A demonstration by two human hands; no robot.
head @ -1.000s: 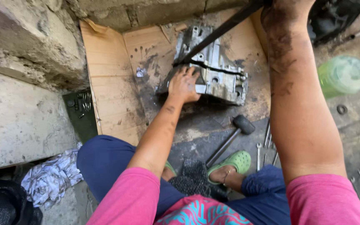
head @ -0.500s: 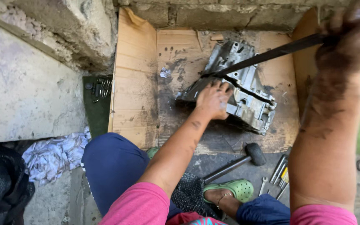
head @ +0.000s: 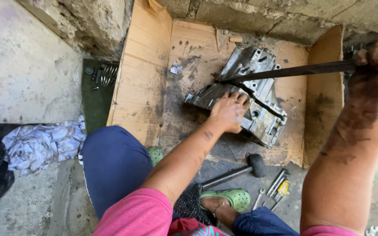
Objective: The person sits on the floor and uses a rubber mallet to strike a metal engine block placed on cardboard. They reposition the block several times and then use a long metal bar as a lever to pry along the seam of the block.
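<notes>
The left hand (head: pixel 229 112) presses flat on the grey metal casing (head: pixel 246 94), which lies on cardboard (head: pixel 143 83) just ahead of it; the right hand (head: pixel 375 70) is closed round a long pry bar (head: pixel 285 71) wedged into the casing's seam. Lever steadily while holding the casing down firmly. Since half a second ago, the bar has dropped nearer level.

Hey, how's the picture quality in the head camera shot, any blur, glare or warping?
Head view: even, soft daylight, no glare; the metal casing and left hand are sharp; the right hand near the edge looks enlarged and slightly soft; wide-angle stretch bends the cardboard edges.
</notes>
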